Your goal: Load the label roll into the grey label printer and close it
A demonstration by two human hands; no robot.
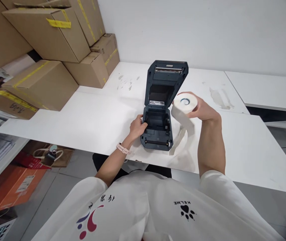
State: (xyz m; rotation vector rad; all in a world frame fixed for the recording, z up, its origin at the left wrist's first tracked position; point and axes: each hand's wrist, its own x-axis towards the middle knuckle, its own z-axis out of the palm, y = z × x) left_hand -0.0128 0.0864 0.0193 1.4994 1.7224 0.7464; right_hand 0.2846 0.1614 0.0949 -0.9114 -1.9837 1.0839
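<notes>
1. A person in a white T-shirt stands at a white worktop, both bare hands on view.
2. A dark label printer sits near the worktop's front edge, within easy reach of both arms. Its lid is hinged up and back, leaving the inner bay exposed from above.
3. The left hand grips the printer's left wall, thumb hooked over the rim, closed just enough to pinch it; this probably keeps the body from sliding.
4. The right hand has a white paper roll in a firm grip, curved around its rim. The roll is just to the right of the open printer, apparently held above the worktop, its blue core ring facing up.
5. A loose paper strip drops from the roll and curls beside the printer, seemingly slack because nothing holds its end.
6. Taped cardboard boxes are stacked at the left, leaving room around the printer.
</notes>
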